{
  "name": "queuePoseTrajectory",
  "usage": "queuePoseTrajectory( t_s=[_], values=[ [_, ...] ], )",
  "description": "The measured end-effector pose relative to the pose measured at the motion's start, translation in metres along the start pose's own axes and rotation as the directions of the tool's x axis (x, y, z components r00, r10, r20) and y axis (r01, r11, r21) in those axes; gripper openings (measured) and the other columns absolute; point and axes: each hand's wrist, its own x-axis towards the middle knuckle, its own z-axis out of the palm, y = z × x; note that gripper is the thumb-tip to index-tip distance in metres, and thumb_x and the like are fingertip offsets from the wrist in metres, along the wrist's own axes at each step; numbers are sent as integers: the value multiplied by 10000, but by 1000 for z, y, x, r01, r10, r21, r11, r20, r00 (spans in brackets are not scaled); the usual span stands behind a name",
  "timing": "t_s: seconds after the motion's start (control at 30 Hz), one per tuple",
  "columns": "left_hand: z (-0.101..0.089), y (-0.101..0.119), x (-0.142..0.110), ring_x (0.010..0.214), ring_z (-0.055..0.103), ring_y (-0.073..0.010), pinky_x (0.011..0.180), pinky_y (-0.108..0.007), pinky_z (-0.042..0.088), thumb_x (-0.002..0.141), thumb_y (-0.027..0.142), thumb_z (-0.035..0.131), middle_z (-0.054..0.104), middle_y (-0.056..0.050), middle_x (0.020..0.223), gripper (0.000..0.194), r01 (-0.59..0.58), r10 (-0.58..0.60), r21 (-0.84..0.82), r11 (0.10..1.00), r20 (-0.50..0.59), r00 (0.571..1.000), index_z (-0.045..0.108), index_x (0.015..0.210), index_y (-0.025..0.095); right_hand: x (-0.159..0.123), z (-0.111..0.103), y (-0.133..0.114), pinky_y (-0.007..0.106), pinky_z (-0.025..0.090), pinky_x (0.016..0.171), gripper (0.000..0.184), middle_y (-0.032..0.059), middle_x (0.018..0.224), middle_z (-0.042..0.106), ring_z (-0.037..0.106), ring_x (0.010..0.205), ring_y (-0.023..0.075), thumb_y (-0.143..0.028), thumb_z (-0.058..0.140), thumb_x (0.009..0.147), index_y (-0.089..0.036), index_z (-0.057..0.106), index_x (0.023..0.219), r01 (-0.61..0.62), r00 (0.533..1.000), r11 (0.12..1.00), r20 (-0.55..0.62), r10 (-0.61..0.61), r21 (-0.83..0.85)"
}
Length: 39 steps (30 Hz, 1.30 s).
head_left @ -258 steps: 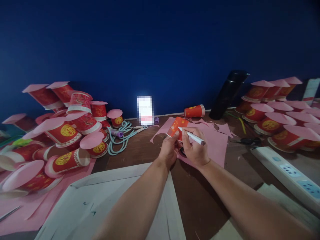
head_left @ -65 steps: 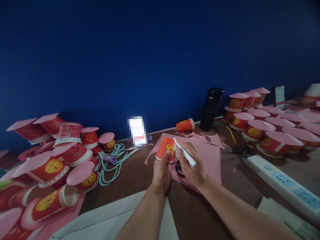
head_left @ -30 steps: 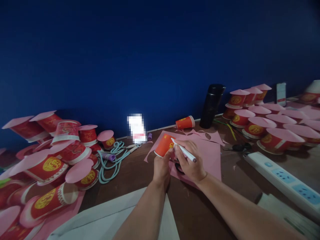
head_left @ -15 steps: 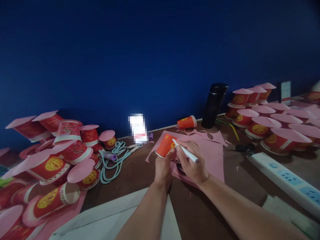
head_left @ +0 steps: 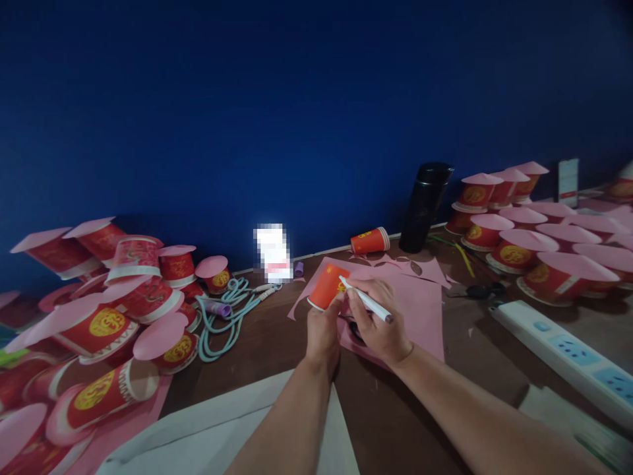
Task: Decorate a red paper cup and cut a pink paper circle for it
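My left hand (head_left: 324, 330) is closed around an orange-red paper cup (head_left: 326, 285) with yellow print, tilted on its side above the pink paper. Between the fingers of my right hand (head_left: 380, 323) is a white marker pen (head_left: 368, 302), its tip at the right side of the cup. Beneath both hands lies a sheet of pink paper (head_left: 420, 316) with cut edges. Dark scissor handles (head_left: 357, 331) show partly under my right hand. Behind, a small stack of orange cups (head_left: 370, 241) lies on its side.
Red cups with pink paper discs (head_left: 106, 326) are heaped at left; more cups with discs (head_left: 527, 251) stand at right. A black flask (head_left: 426, 208), a power strip (head_left: 564, 356), scissors (head_left: 479, 290), a blue cable (head_left: 217, 353) and a bright blurred phone (head_left: 274, 254) surround the workspace.
Both hands keep their hold on the cup and the marker pen, with barely any movement. The view has shifted very slightly.
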Motion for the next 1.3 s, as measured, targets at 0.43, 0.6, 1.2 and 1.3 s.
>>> queuePoseTrajectory(
  t_s=[0.43, 0.6, 1.2, 1.3],
  values=[
    [3, 2, -2, 822, 644, -188, 827, -320, 453, 699, 281, 722, 705, -61, 897, 329, 17, -18, -61, 998, -13, 1000, 684, 991, 134, -1, 1, 0, 402, 447, 878, 223, 49, 927, 694, 618, 859, 185, -122, 556, 861, -202, 589, 1066, 3, 1000, 1000, 11, -3, 17],
    [3, 1, -1, 879, 646, -201, 862, -330, 451, 705, 281, 717, 709, -71, 924, 313, 5, -6, -44, 999, -22, 1000, 683, 980, 133, -1, 1, -1, 407, 452, 881, 212, 55, 929, 694, 619, 871, 193, -130, 546, 867, -202, 590, 1062, 2, 1000, 1000, 7, -2, 7],
    [2, 0, -1, 859, 650, -204, 851, -336, 451, 665, 309, 748, 713, -71, 902, 314, 20, -23, -48, 999, -59, 998, 698, 923, 137, 3, -1, 0, 395, 481, 831, 178, 68, 914, 695, 632, 856, 206, -180, 533, 880, -203, 600, 1043, -6, 1000, 1000, -31, 6, -20],
    [2, 1, -2, 864, 648, -209, 859, -333, 447, 650, 314, 756, 713, -65, 862, 305, 33, -34, -14, 999, -59, 998, 700, 890, 135, 3, -1, 1, 398, 484, 825, 176, 70, 918, 694, 630, 845, 203, -188, 518, 891, -207, 600, 1046, -18, 1000, 1000, -23, 18, -16]
  ],
)
